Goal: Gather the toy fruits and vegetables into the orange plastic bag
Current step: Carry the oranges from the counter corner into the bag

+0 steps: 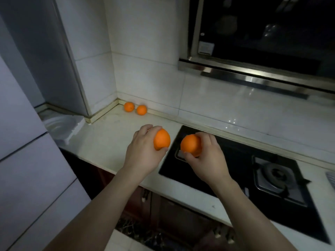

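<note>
A pale refrigerator (27, 142) fills the 9 o'clock side of the view. Next to it runs a white countertop (105, 140). In its back corner, at 11 o'clock from the hands, the corner toy orange (129, 107) sits against the tiled wall, with the neighbour toy orange (141, 109) just beside it at 3 o'clock.

Above the counter, the left hand (143, 154) curls fingers and thumb round the left-held toy orange (161, 139). At its 3 o'clock, near but apart, the right hand (208, 158) grips the right-held toy orange (190, 144) over the left edge of a black gas hob (232, 171). A burner (277, 176) lies at 4 o'clock. At 1 o'clock, a range hood (262, 42) carries a white sticker (205, 48), its writing too blurred to read.
</note>
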A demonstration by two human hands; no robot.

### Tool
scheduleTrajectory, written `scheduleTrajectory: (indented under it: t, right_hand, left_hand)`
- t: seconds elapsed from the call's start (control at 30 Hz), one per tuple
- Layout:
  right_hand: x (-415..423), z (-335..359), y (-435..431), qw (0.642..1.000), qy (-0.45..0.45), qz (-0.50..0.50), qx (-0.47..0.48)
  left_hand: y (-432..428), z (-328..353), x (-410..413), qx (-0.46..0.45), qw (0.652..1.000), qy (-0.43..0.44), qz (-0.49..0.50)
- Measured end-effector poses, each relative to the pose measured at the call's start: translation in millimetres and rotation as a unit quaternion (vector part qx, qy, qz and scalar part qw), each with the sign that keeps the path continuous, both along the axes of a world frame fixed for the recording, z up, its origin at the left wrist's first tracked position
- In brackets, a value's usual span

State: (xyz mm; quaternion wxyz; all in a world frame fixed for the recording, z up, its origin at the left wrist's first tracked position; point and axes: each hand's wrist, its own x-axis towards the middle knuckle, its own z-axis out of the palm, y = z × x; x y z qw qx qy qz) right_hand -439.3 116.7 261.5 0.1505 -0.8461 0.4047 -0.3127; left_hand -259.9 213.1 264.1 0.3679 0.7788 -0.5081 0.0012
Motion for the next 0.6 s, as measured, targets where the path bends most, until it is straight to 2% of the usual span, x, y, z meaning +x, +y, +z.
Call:
scheduleTrajectory:
  t: [0.27, 0.6]
  right_hand:
    - [-153.8, 12.3, -1.3, 0.994, -0.016, -0.103, -0.011]
    - [-425.0, 10.8, -11.9, 0.968, -0.019, -0.250, -0.011]
  left_hand:
    - [-36.7, 11.1, -133.5, -0.023, 0.994, -0.006, -0.108]
    - [-101.4, 5.0, -392.1, -0.012, 0.968, 0.005, -0.250]
